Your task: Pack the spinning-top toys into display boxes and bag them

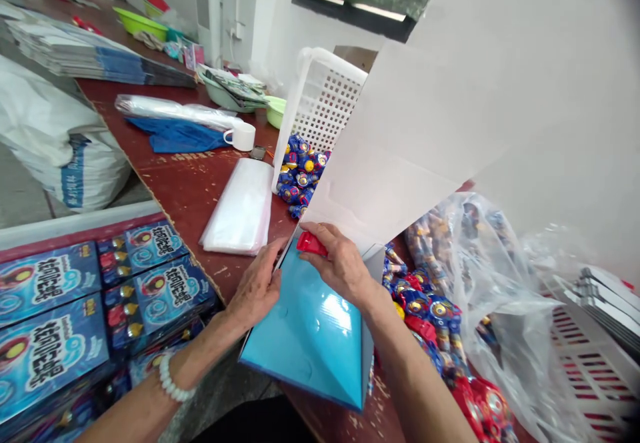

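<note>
A cardboard box (pixel 310 336), bright blue inside, lies tilted toward me at the table's edge, its large white lid flap (pixel 400 129) raised. My left hand (pixel 257 286) grips the box's left side wall, thumb toward the inside. Between the thumb and fingers of my right hand (pixel 345 263) is a small red plastic piece (pixel 311 243), held over the far left part of the blue interior. What the red piece is cannot be made out, as the fingers cover part of it. A bracelet of pale beads (pixel 173 379) circles my left wrist.
Left of the box lies a stack of clear plastic bags (pixel 240 209). A white basket (pixel 325 109) holds blue toy parts (pixel 300 176). More blue and red toys (pixel 425 303) lie to the right, beside a plastic bag (pixel 500 283). Packed toy boxes (pixel 55 283) fill a crate at left.
</note>
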Demonstrator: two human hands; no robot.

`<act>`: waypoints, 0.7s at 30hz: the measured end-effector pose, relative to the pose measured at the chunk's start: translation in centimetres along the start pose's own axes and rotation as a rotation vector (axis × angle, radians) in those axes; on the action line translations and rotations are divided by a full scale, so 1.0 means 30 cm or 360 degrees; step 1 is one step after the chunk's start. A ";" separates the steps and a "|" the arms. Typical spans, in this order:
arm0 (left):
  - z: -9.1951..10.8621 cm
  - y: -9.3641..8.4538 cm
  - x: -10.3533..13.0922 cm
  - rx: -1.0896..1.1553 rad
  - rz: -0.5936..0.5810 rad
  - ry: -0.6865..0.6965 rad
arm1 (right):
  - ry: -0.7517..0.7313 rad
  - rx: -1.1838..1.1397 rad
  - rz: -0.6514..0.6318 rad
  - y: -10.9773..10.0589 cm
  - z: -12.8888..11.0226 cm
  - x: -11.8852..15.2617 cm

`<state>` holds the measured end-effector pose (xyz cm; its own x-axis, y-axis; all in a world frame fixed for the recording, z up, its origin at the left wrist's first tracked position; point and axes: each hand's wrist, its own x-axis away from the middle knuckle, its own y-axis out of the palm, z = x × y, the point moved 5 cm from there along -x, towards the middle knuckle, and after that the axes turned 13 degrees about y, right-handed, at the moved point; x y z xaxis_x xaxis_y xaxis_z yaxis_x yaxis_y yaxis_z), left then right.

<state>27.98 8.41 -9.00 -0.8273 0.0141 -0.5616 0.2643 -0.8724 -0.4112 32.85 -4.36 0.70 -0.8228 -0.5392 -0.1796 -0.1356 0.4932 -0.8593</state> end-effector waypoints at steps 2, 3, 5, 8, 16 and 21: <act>0.003 0.001 -0.002 -0.0018 -0.0005 -0.0007 | -0.0030 -0.0049 -0.0071 -0.005 0.002 -0.007; 0.004 0.001 -0.003 -0.0024 -0.0009 -0.0007 | -0.0048 -0.0049 -0.0110 -0.009 0.001 -0.013; 0.005 0.001 -0.004 -0.0038 -0.0018 -0.0011 | -0.0040 0.0012 -0.0155 -0.019 -0.002 -0.032; -0.001 -0.001 -0.001 -0.0063 -0.0039 -0.0027 | 0.0087 0.0341 0.0010 -0.038 0.001 -0.061; -0.020 0.000 0.002 -0.0130 -0.0065 0.0009 | 0.0085 0.0864 0.0386 0.073 0.011 -0.009; -0.043 0.003 -0.004 -0.0194 -0.0088 0.0028 | 0.0109 0.0628 0.0502 0.019 0.048 0.088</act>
<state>28.76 8.96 -9.89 -0.8335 0.0699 -0.5480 0.2778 -0.8044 -0.5252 31.40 -6.49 -0.94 -0.8262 -0.3531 -0.4390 0.3331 0.3222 -0.8861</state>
